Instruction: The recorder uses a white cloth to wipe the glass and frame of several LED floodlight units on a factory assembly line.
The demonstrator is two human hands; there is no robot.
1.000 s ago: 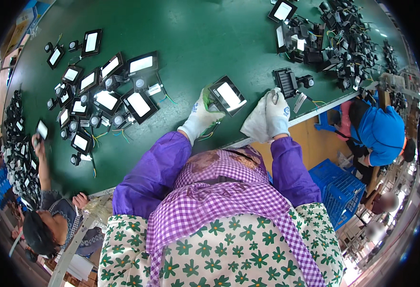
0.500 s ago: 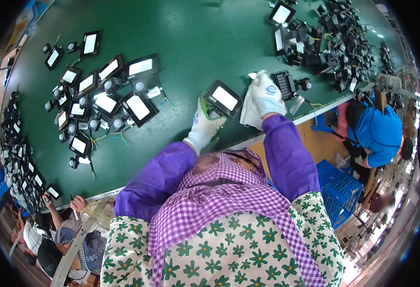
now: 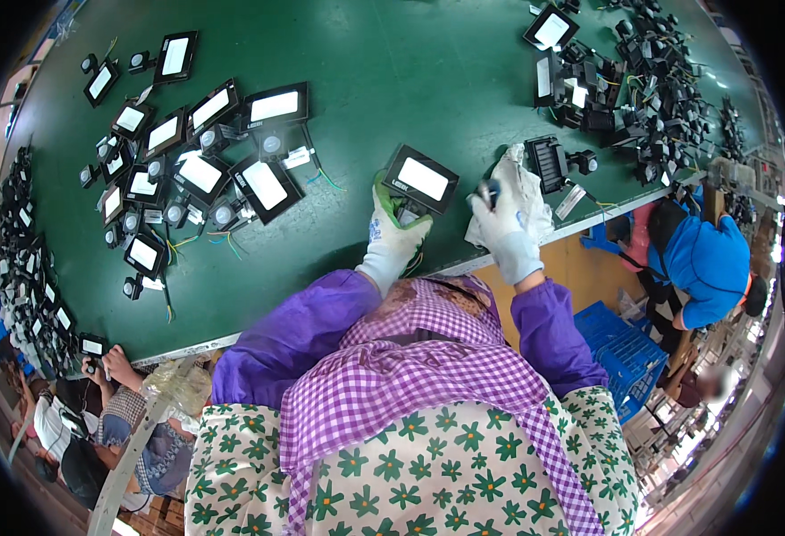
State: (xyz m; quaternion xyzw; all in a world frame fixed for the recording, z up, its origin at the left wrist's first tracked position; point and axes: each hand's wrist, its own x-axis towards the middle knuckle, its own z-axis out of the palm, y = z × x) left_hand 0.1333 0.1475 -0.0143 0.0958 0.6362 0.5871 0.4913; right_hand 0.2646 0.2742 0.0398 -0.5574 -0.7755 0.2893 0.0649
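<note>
In its white and green glove, my left hand grips a black floodlight low by its bracket, its pale rectangular face turned up. My right hand, also gloved, has its fingers closed round a small dark object, too blurred to name. Under and beside that hand lies a crumpled white cloth at the table's near edge. Just right of the cloth, another floodlight rests face down, with a sensor head and loose wires.
Several finished-looking floodlights lie grouped on the green table at left. A dense heap of floodlights covers the far right. Another person's hands hold a light at the left edge. A blue crate stands below right.
My right hand has let go of the cloth, drawn back slightly, and now holds the small dark object. My left hand still keeps the floodlight in nearly the same place.
</note>
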